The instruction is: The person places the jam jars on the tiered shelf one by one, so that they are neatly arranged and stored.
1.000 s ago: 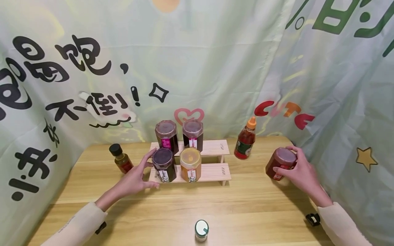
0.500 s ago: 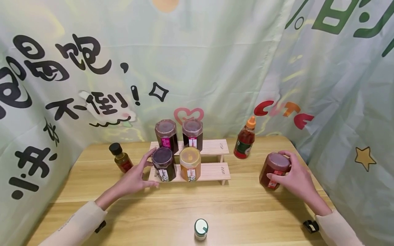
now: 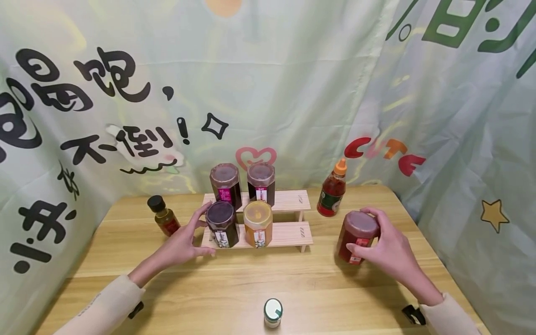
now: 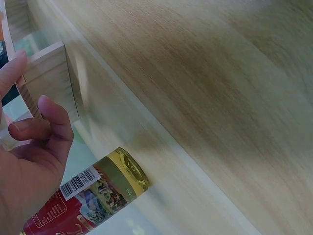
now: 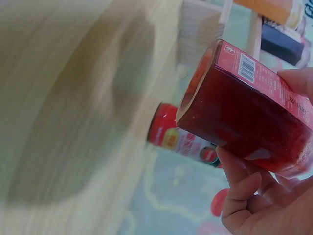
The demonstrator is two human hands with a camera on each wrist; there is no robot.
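Note:
In the head view my right hand [image 3: 391, 256] grips a hexagonal jar of dark red jam [image 3: 353, 237] by its sides, thumb in front and fingers behind. The right wrist view shows this jar [image 5: 244, 107] tilted and raised above the table. My left hand [image 3: 182, 242] holds the left end of a two-step wooden rack [image 3: 293, 235]; in the left wrist view its thumb meets the board edge while other fingers curl beside it. On the lower step stand a dark jar [image 3: 224, 228] and an amber jar [image 3: 258, 225]. Two dark jars [image 3: 226, 186] occupy the upper step.
A red sauce bottle with an orange tip [image 3: 331, 190] stands right of the rack. Left of it is a small black-capped bottle [image 3: 163, 216], partly behind my left hand. A small green-and-white lidded container [image 3: 273, 312] sits at the front. A printed curtain [image 3: 293, 93] surrounds the table.
My right hand has carried the red jam jar leftward and toward me, nearer the rack. My left hand has stayed at the rack's left end.

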